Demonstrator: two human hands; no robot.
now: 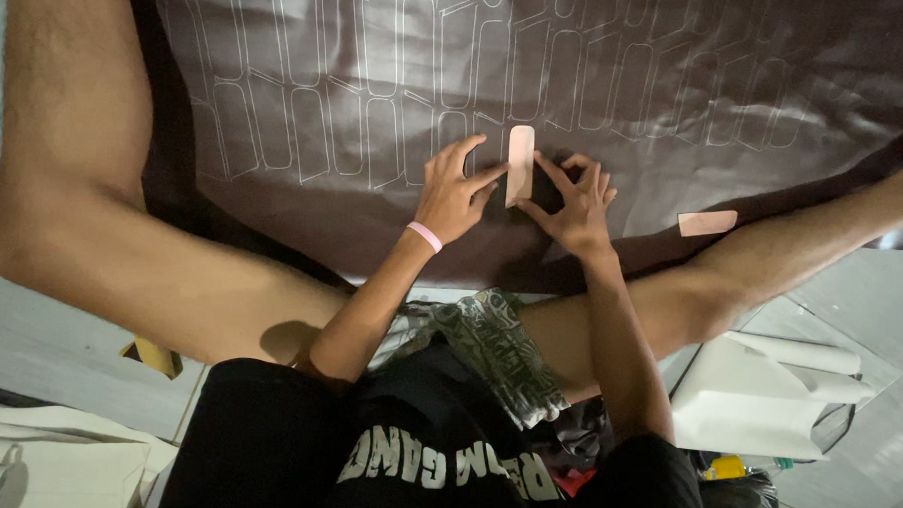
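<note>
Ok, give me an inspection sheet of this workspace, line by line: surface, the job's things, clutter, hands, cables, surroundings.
Surface: dark brown sheet spread on the floor, marked with rows of white traced outlines.
Job's things: pale pink template lying on the sheet between both hands; a second pink piece lies apart at the sheet's right edge.
Clutter: rolled white paper on the tiles at right; small yellow object below it.
Hands: left hand, pink wristband, fingertips on the template; right hand touching its other side.
Cables: nothing seen.
Surroundings: grey tiled floor; the person's bare legs stretched either side.
</note>
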